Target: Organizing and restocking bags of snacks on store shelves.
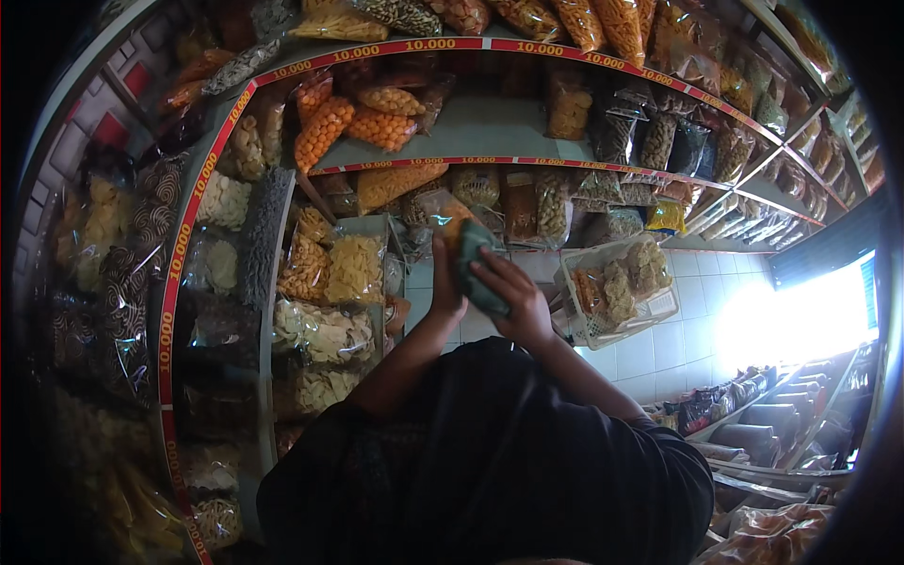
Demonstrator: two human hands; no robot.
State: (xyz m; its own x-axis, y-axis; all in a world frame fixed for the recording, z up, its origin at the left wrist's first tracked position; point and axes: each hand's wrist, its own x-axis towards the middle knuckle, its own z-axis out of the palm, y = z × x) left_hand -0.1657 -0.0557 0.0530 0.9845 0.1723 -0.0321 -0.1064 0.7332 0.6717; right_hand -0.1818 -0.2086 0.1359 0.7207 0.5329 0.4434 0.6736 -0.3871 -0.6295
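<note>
In front of my chest my left hand [446, 286] grips a clear plastic bag [443, 207] with something orange-yellow inside. Much of the bag is hidden by my hands and blurred. My right hand [519, 300] presses a green cloth [477, 272] against the bag's right side, its fingers spread over the fabric. To the right of my hands, a white plastic basket [611, 337] holds several clear bags of snacks [620, 286].
Ahead runs a shelf [494, 120] with bagged snacks, edged by a red price strip [452, 44]. At left, a grey fringed duster [265, 233] lies beside bags of chips [357, 267]. Pale floor tiles [653, 349] lead to a bright opening [812, 311]; more stocked racks [770, 424] stand lower right.
</note>
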